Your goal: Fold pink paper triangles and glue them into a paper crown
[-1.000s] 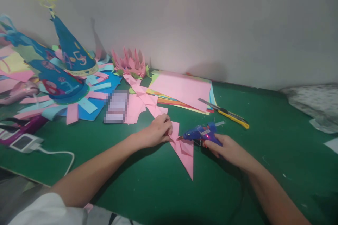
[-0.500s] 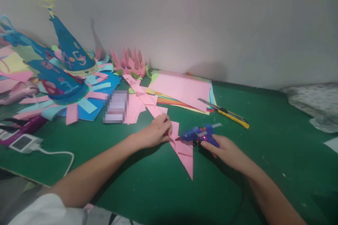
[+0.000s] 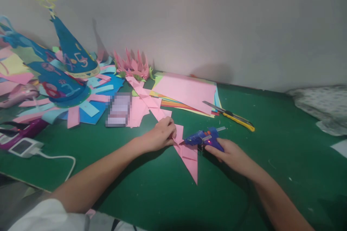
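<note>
A chain of folded pink paper pieces (image 3: pixel 191 164) runs slantwise over the green table, its pointed end toward me. My left hand (image 3: pixel 165 133) is closed on this strip near its middle, fingers pinching a fold. In my right hand (image 3: pixel 227 151) is a blue hot glue gun (image 3: pixel 207 139), gripped by the handle, with a small red light lit and a clear glue stick poking out the back. Its nozzle points left and meets the pink paper just right of my left fingers. Whether glue is coming out cannot be made out.
A yellow utility knife (image 3: pixel 238 121) lies with its blade out, partly on stacked coloured paper sheets (image 3: pixel 184 90). Blue cone hats (image 3: pixel 77 54), a pink folded-paper crown (image 3: pixel 132 66) and a blurred-out phone (image 3: pixel 119 110) stand or lie left. A white cable (image 3: pixel 63 157) trails at lower left.
Almost nothing differs. The glue gun and my right hand have shifted very slightly left; my left hand stays on the pink strip.
</note>
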Demonstrator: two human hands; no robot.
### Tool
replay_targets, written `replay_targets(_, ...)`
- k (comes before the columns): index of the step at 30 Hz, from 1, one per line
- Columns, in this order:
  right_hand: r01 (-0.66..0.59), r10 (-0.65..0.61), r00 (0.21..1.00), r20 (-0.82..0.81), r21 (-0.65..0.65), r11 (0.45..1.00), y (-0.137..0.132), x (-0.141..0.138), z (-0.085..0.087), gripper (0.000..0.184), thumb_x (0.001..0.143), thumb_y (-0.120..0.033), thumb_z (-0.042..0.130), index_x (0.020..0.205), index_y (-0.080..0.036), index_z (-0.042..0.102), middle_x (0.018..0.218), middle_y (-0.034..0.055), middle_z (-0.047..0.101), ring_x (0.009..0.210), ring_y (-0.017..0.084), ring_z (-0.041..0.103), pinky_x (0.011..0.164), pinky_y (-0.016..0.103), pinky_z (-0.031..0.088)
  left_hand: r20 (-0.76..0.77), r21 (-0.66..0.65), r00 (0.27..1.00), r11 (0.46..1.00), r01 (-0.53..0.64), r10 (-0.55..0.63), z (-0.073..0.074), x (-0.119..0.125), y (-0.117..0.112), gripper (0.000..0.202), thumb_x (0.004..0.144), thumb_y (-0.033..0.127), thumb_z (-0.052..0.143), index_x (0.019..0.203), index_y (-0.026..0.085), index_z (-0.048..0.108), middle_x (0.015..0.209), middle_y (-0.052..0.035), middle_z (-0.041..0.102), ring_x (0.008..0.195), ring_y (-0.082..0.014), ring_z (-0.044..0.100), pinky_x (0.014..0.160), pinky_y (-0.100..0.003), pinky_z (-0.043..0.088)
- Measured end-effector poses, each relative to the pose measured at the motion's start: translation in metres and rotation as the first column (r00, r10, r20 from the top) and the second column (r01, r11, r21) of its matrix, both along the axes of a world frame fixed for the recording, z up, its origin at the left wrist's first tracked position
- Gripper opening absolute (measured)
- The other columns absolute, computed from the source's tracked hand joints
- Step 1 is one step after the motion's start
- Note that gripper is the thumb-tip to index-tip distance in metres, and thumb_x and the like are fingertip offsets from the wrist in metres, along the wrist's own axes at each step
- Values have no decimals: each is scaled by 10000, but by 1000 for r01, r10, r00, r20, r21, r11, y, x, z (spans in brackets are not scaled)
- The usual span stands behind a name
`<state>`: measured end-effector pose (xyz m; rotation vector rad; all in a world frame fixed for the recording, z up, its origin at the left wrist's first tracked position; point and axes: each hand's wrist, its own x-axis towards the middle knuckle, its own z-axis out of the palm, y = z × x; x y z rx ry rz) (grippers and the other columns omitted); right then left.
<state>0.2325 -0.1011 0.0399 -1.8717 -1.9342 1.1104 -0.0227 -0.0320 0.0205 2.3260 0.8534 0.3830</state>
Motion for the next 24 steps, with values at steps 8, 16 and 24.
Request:
replay_targets(8, -48, 47, 998, 37, 15, 999, 0, 2, -2, 403, 802, -568, 447, 632, -205, 487, 537, -16, 529, 518, 153, 495, 524, 256, 377, -3, -23, 1000, 1000, 1, -1, 2, 0, -1, 156, 785, 212, 651, 845, 161, 516, 947, -37, 395, 801, -140, 430, 750, -266, 428)
replay_targets(16, -18, 10, 995, -95, -77, 997, 0, 4, -3, 451, 768, -622, 475, 615, -198, 467, 513, -26, 489, 498, 130, 466, 511, 250, 356, 6, 28, 1000, 1000, -10, 10, 0, 1, -2, 210, 810, 240, 625, 963, 185, 493, 1021, -59, 404, 913, -175, 437, 849, -326, 420)
replay_targets(24, 172, -219, 894, -390, -151, 973, 2, 18, -8, 512, 749, -690, 479, 653, -189, 440, 447, -58, 416, 405, 80, 367, 423, 223, 289, -44, 101, 998, 994, 50, -46, -5, 0, -2, 79, 841, 248, 590, 908, 219, 619, 1036, -54, 401, 977, -200, 426, 873, -348, 383)
